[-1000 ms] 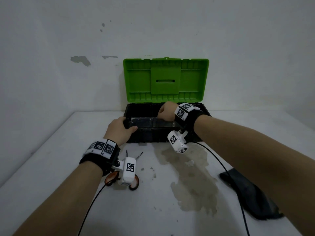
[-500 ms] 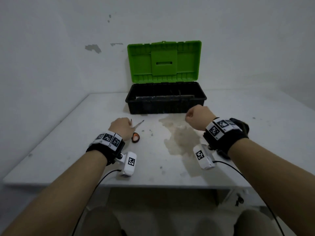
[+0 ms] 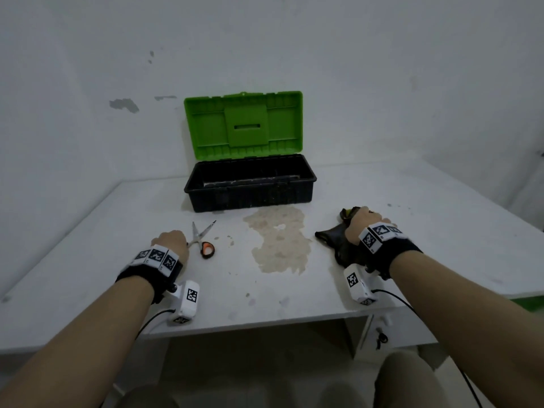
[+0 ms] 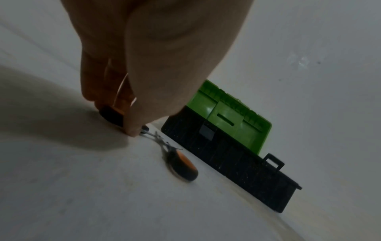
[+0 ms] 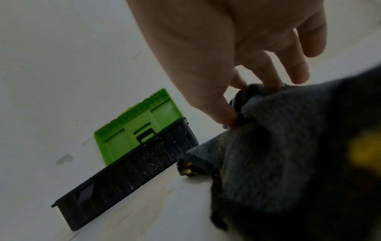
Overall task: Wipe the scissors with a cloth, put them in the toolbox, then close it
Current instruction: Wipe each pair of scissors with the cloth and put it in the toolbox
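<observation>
Pinching the dark cloth [image 3: 338, 237] is the right hand [image 3: 363, 225]; the left hand [image 3: 170, 242] grips one handle of the scissors [image 3: 203, 240] on the counter [image 3: 265, 290], near the open toolbox [image 3: 250, 184].

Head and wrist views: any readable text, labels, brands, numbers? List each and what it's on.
No readable words, brands or numbers in any view.
Wristbands: black-and-white square marker patterns only, no letters.
Wrist cameras: the same kind of marker, no text.
Toolbox, green lid, scissors, cloth: no markings visible.
</observation>
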The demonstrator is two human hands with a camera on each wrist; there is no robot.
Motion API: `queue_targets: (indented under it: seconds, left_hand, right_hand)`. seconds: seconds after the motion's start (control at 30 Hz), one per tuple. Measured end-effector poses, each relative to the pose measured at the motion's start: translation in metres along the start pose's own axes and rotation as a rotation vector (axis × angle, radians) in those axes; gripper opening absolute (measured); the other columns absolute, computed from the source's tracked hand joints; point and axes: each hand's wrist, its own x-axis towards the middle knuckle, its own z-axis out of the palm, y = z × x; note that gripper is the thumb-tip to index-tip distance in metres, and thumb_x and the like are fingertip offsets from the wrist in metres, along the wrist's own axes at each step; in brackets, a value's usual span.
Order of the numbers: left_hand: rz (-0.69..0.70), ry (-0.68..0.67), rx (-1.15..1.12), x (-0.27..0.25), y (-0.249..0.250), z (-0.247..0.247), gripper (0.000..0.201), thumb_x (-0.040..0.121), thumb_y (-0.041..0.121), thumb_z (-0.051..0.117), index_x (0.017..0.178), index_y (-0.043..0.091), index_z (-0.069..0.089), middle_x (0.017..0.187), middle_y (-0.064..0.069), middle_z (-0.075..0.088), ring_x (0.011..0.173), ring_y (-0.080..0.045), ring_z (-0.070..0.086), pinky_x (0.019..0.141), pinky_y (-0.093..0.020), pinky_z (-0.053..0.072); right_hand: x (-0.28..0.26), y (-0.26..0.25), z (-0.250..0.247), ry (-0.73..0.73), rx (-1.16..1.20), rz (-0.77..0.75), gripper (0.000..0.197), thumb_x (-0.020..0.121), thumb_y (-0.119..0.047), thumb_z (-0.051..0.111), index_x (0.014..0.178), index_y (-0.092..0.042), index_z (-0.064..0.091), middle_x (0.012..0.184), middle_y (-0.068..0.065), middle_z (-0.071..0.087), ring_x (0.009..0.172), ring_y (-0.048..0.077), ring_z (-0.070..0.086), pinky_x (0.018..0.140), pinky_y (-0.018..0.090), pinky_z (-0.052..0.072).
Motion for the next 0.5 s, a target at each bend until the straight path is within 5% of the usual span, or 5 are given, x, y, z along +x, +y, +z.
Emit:
queue_targets:
  seconds: [0.1, 0.2, 0.33, 0.4, 0.5]
  left_hand:
    - [-0.032, -0.014, -0.076, -0.003, 0.004, 0.001, 0.019, 0.095, 0.025, 0.051, 0.099, 0.007, 0.058, 0.119, -0.017, 0.061, 0.101, -0.032, 0.062, 0.082, -0.033, 0.051]
    - [-0.034, -0.004, -0.180, -0.007, 0.009, 0.002, 0.029, 0.098, 0.022, 0.047, 0.116, 0.000, 0.053, 0.124, -0.021, 0.056, 0.108, -0.035, 0.060, 0.083, -0.035, 0.049]
    - [0.026, -0.047, -0.348, -0.009, 0.014, -0.005, 0.032, 0.098, 0.019, 0.045, 0.120, -0.004, 0.051, 0.123, -0.024, 0.059, 0.108, -0.038, 0.059, 0.080, -0.038, 0.045]
    - [0.078, -0.040, -0.469, -0.011, 0.020, -0.010, 0.031, 0.097, 0.018, 0.044, 0.113, -0.005, 0.057, 0.113, -0.024, 0.063, 0.102, -0.038, 0.061, 0.080, -0.039, 0.046]
    - [0.160, -0.022, -0.647, -0.028, 0.039, -0.018, 0.020, 0.095, 0.017, 0.044, 0.081, 0.008, 0.054, 0.080, -0.009, 0.057, 0.072, -0.025, 0.053, 0.068, -0.033, 0.038]
  right_hand:
    - [0.009, 0.004, 0.003, -0.049, 0.019, 0.012, 0.071, 0.089, -0.030, 0.052, 0.148, -0.004, 0.023, 0.143, 0.021, 0.044, 0.130, 0.040, 0.043, 0.106, 0.050, 0.032]
    - [0.014, 0.003, 0.001, -0.057, 0.011, -0.030, 0.042, 0.088, -0.024, 0.052, 0.127, -0.008, 0.050, 0.128, 0.018, 0.056, 0.117, 0.038, 0.053, 0.105, 0.047, 0.036]
    - [0.013, -0.007, -0.009, 0.002, 0.154, -0.101, 0.034, 0.091, -0.023, 0.053, 0.121, -0.006, 0.047, 0.123, 0.020, 0.052, 0.106, 0.037, 0.053, 0.088, 0.040, 0.045]
    - [0.013, -0.012, -0.014, -0.014, 0.384, -0.197, 0.024, 0.091, -0.017, 0.050, 0.113, -0.009, 0.044, 0.105, 0.016, 0.056, 0.091, 0.033, 0.053, 0.073, 0.034, 0.040]
    - [0.003, -0.025, -0.023, -0.031, 0.757, -0.386, 0.025, 0.090, -0.005, 0.041, 0.113, -0.015, 0.041, 0.082, 0.007, 0.056, 0.079, 0.027, 0.055, 0.062, 0.032, 0.039]
